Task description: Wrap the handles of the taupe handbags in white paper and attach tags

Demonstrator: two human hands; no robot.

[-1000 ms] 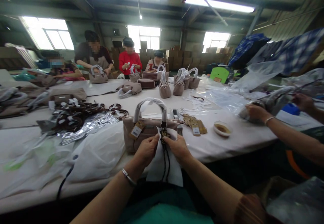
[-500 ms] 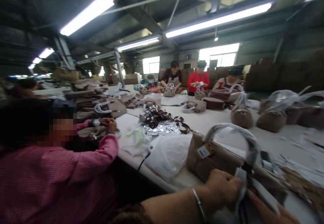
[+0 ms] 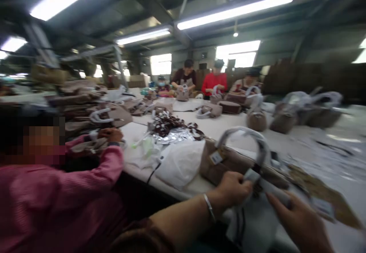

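A taupe handbag (image 3: pixel 228 165) with a wrapped handle and a paper tag stands on the white table (image 3: pixel 228 131) in front of me. My left hand (image 3: pixel 233 188), a bangle on its wrist, is closed on a piece of white wrapping (image 3: pixel 254 222) hanging from the bag's front. My right hand (image 3: pixel 297 218) pinches the same white wrapping from the right. A dark cord hangs down inside the wrapping. The picture is blurred by head motion.
A person in a pink top (image 3: pixel 57 192) sits close on my left, hands on a bag. A white plastic bag (image 3: pixel 177 163), silver foil and dark straps (image 3: pixel 171 125) lie on the table. Several more bags and other workers (image 3: pixel 215 81) are farther back. Paper tags (image 3: pixel 320 195) lie right.
My head has turned left from looking straight at the bag, bringing the neighbour in pink into view. Both hands have stayed on the white wrapping at the bag.
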